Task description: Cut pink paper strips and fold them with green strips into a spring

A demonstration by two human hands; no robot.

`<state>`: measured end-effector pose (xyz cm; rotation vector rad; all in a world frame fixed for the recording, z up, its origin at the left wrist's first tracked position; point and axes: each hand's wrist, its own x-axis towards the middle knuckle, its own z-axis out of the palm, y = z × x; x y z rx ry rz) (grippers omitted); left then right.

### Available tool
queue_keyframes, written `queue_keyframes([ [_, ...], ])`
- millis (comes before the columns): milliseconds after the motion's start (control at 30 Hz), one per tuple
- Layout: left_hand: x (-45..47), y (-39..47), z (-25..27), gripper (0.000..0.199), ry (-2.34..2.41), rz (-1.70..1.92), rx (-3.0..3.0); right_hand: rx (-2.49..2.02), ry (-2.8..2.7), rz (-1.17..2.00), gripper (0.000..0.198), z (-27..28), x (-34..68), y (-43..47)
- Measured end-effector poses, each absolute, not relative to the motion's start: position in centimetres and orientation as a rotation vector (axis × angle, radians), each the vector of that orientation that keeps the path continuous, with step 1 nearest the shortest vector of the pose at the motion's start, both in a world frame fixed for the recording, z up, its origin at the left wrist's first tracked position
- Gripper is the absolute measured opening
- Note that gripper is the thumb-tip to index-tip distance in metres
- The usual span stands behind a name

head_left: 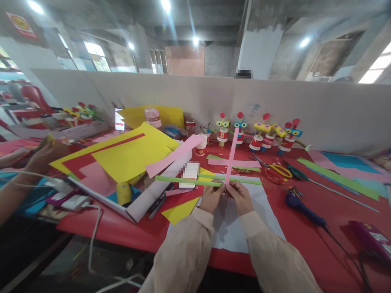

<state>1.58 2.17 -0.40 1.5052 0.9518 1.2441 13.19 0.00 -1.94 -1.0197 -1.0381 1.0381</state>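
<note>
Over the white paper [259, 215] on the table, my left hand [211, 197] pinches a green paper strip [174, 179] that sticks out to the left. My right hand [240, 197] is close against it, fingers pinched at the lower end of a pink paper strip [232, 150] that points away from me. The pink and green strips meet at my fingertips; how they join is hidden by the fingers. Another pink strip [249, 164] crosses the upright one farther out. A second green strip [247, 181] reaches to the right behind my fingers.
Yellow-handled scissors [282, 170], pliers [295, 170] and a blue glue gun [305, 209] with a cord lie to the right. Paper-cup figures [258, 140] stand along the partition. Coloured sheets [131, 154] and a white box [146, 203] are at left, near another person's hand [45, 156].
</note>
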Motion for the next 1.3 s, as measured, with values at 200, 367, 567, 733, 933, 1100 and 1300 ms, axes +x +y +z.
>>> queue_keyframes([
  [200, 1.6, 2.0, -0.3, 0.024, 0.918, 1.239, 1.523, -1.042, -1.018, 1.084, 0.028, -2.2, 13.6, 0.1],
  [367, 2.0, 2.2, -0.7, 0.025, 0.926, 1.262, 1.428, -1.053, -0.986, 1.114, 0.031, -2.4, 13.6, 0.4],
  [567, 2.3, 2.3, -1.2, 0.026, 0.897, 1.263, 1.282, -1.045, -1.035, 1.071, 0.028, -2.3, 13.2, 0.2],
  [733, 2.4, 2.3, -1.3, 0.029, 0.927, 1.224, 1.228, -1.079, -1.111, 0.977, 0.028, -2.5, 13.6, 0.3],
  [933, 2.3, 2.0, -0.6, 0.031, 0.877, 1.231, 1.184, -1.135, -1.136, 0.883, 0.028, -2.6, 13.9, 0.3],
  [1100, 2.3, 1.9, -0.2, 0.026, 0.869, 1.221, 1.191, -1.125, -1.096, 0.873, 0.026, -2.8, 14.0, 0.4],
  [1300, 2.3, 2.3, -0.8, 0.026, 0.864, 1.252, 1.183, -1.062, -1.07, 0.933, 0.023, -2.4, 13.6, 0.3],
])
